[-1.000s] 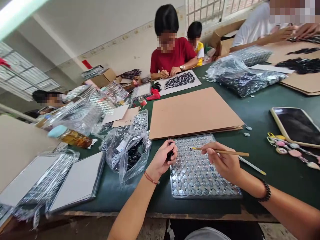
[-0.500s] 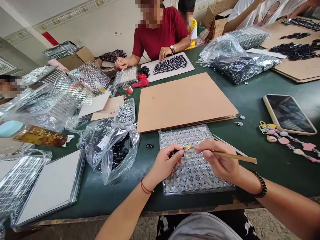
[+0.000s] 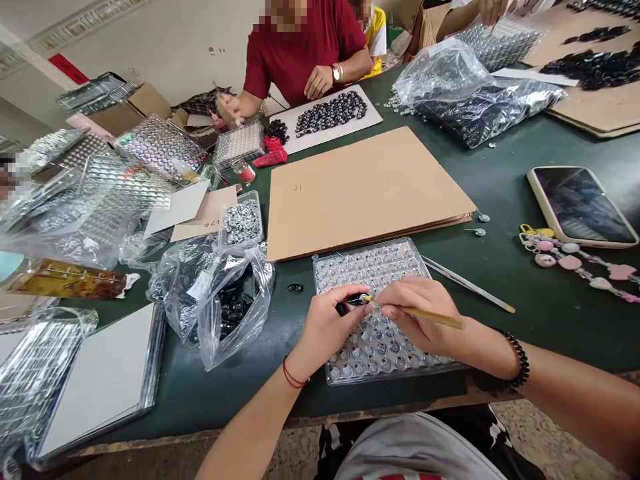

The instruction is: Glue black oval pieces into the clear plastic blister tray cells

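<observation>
My left hand (image 3: 327,327) is closed, pinching a small shiny black piece (image 3: 343,308) between thumb and fingers; the fingers partly cover it. A small round metallic bit shows at the fingertips. In my right hand (image 3: 425,310) is a thin wooden-handled brush (image 3: 443,319), gripped like a pen. Its yellowish tip meets the piece at my left fingertips. Beneath both hands lies a clear plastic tray (image 3: 345,383) with rows of round silvery discs on thin wires. One loose black piece (image 3: 295,288) rests on the table, left of the tray.
Beyond the tray lie stacked cardboard sheets (image 3: 365,193). To the left are an open plastic bag (image 3: 213,333) of black pieces and a box (image 3: 261,220) of metal bits. A pen-like stick (image 3: 470,285) and phone (image 3: 583,207) lie right. A co-worker in red (image 3: 305,60) sits opposite.
My right hand has moved slightly left, bringing the brush closer to my left fingertips, its handle now foreshortened. The whole view has shifted a little. The co-worker's blurred hand has moved.
</observation>
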`<state>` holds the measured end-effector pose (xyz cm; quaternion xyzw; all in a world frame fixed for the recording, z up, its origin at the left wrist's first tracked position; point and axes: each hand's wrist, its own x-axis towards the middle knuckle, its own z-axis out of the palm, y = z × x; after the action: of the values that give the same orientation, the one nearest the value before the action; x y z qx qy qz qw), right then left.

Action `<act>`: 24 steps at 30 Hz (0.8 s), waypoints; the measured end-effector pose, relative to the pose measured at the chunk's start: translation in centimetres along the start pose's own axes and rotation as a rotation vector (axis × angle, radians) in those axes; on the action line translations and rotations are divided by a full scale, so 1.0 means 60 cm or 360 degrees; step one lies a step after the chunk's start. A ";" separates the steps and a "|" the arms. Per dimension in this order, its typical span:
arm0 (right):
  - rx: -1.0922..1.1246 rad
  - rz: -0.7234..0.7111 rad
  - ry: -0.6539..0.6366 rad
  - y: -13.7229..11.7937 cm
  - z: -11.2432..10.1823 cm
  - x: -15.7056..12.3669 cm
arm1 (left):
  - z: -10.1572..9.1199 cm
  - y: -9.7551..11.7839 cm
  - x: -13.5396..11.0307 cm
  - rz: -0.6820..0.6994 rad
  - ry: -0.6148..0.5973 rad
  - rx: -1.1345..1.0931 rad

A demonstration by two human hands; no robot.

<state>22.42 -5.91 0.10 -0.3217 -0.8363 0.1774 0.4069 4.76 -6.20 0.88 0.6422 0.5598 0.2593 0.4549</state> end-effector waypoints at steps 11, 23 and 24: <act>-0.0040 -0.0059 -0.0011 0.001 0.000 -0.001 | 0.003 -0.001 -0.002 0.0055 0.0057 0.0041; -0.0164 -0.0102 -0.0107 0.003 0.003 -0.002 | 0.004 0.001 0.000 0.0128 0.0112 0.0045; -0.0189 -0.0115 -0.0123 0.003 0.004 -0.002 | 0.005 0.002 0.002 0.0124 0.0123 0.0046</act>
<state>22.34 -5.89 -0.24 -0.3077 -0.8715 0.1250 0.3607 5.06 -6.19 0.82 0.6594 0.5553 0.2933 0.4132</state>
